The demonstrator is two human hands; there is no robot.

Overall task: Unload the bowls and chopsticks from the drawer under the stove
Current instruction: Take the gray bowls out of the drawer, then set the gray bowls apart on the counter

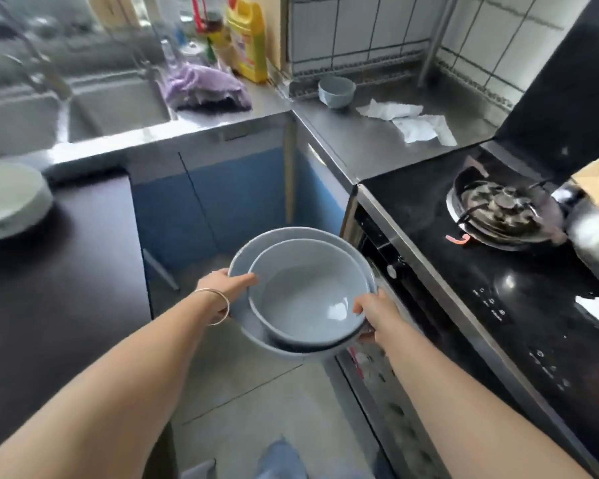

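Head view: the stove (pixel 491 243) fills the right side, its drawer (pixel 391 385) pulled out below, contents blurred. Two nested grey-blue bowls (pixel 308 295) are held in mid-air beside the drawer, gripped from both sides, presumably so the stack stays level. The left hand (pixel 227 283) and right hand (pixel 374 314) are each closed on the rims. Chopsticks cannot be seen. The yellow bottle (pixel 248 39) label is unreadable.

Three blue bowls (pixel 308 292); two hands (pixel 377 314)
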